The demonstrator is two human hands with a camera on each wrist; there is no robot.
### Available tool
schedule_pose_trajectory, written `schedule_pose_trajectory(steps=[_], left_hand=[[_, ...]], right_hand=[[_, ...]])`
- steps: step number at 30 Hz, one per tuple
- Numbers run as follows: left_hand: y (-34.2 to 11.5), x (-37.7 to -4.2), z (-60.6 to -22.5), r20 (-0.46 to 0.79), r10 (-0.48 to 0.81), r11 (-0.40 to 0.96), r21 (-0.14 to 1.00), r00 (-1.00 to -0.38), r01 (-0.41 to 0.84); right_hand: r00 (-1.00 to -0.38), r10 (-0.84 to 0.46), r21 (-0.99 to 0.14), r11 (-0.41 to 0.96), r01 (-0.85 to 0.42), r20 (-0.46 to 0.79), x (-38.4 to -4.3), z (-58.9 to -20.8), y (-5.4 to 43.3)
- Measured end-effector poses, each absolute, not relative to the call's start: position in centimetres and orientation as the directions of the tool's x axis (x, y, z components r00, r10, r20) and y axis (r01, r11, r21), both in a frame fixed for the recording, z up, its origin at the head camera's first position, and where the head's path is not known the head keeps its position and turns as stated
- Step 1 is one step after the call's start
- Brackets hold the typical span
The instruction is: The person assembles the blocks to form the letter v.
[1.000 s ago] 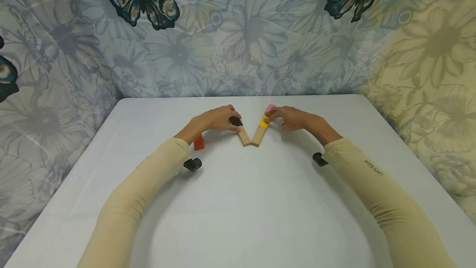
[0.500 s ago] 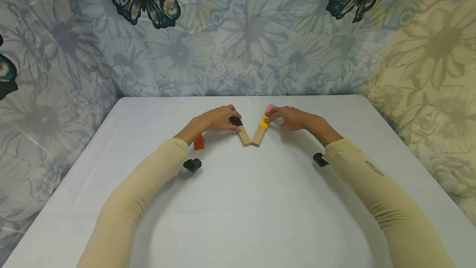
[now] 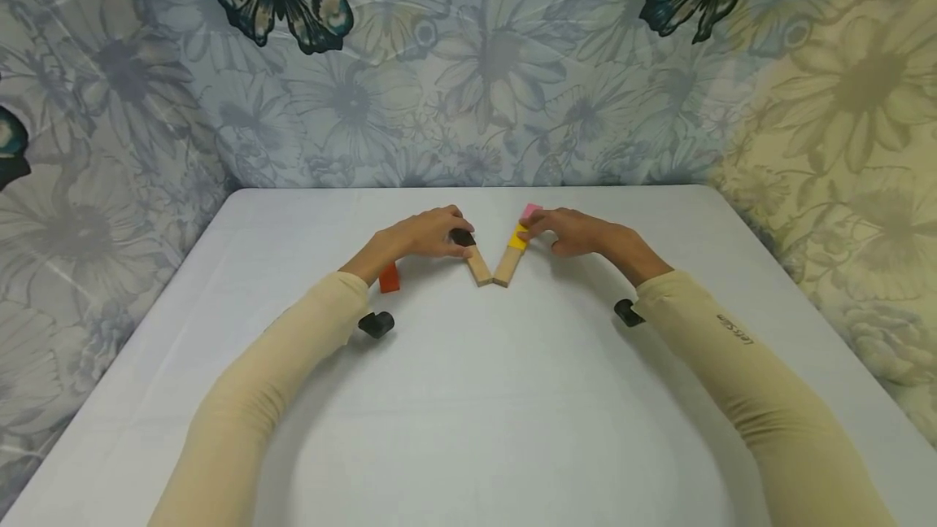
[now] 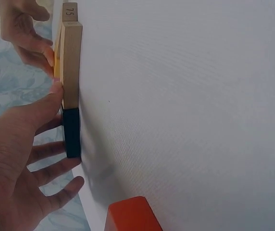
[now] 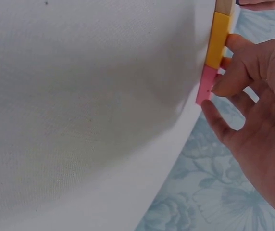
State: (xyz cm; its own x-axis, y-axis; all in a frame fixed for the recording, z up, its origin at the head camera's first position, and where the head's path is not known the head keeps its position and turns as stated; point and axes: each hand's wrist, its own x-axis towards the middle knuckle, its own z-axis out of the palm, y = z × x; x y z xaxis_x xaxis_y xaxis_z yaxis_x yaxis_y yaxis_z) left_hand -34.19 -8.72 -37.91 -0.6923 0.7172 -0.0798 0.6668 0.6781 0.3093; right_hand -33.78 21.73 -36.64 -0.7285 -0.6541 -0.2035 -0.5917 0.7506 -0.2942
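Several small blocks form a V in the head view. My left hand [image 3: 432, 234] holds the black-looking block [image 3: 462, 237] of the left arm, its thumb at the plain wooden block [image 3: 479, 267] adjoining it. In the left wrist view that dark block [image 4: 71, 132] looks teal, with fingers behind it and at its end. My right hand [image 3: 574, 233] holds the right arm at its yellow block [image 3: 517, 237], fingertips also at the pink block [image 5: 206, 84]. Another plain block [image 3: 507, 267] extends from the yellow one; the two plain ends meet at the point of the V.
An orange-red block [image 3: 390, 278] stands apart by my left wrist. The white table [image 3: 498, 397] ends at a far edge just beyond my hands, with a patterned cloth backdrop [image 3: 498, 88] behind. Black wrist cameras [image 3: 376, 324] hang low beneath both sleeves.
Both hands stay on the blocks and the V keeps its shape. The whole view shifts only very slightly.
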Motion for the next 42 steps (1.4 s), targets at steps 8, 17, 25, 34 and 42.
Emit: schedule_pose_trajectory(steps=[8, 17, 25, 34, 42], left_hand=[[-9.0, -34.3, -37.7, -0.115, 0.696, 0.708, 0.273, -0.709, 0.651], [-8.9, -34.2, -37.6, -0.147, 0.672, 0.731, 0.289, -0.726, 0.618], [-9.8, -33.6, -36.8, -0.127, 0.615, 0.772, 0.300, -0.778, 0.560], [-12.9, -31.4, -35.4, -0.128, 0.601, 0.793, 0.220, -0.789, 0.569], [-16.5, -28.1, -34.9, -0.168, 0.580, 0.812, 0.196, -0.797, 0.550]], right_hand=[[-0.718, -0.665, -0.298, 0.741, -0.601, -0.205, -34.1, -36.6, 21.4], [-0.720, -0.659, -0.302, 0.747, -0.592, -0.219, -34.1, -36.5, 21.6], [-0.728, -0.650, -0.283, 0.756, -0.590, -0.218, -33.9, -36.5, 22.1], [-0.741, -0.631, -0.294, 0.771, -0.565, -0.229, -33.5, -36.6, 22.7], [-0.719, -0.665, -0.304, 0.740, -0.600, -0.200, -33.8, -36.7, 22.3]])
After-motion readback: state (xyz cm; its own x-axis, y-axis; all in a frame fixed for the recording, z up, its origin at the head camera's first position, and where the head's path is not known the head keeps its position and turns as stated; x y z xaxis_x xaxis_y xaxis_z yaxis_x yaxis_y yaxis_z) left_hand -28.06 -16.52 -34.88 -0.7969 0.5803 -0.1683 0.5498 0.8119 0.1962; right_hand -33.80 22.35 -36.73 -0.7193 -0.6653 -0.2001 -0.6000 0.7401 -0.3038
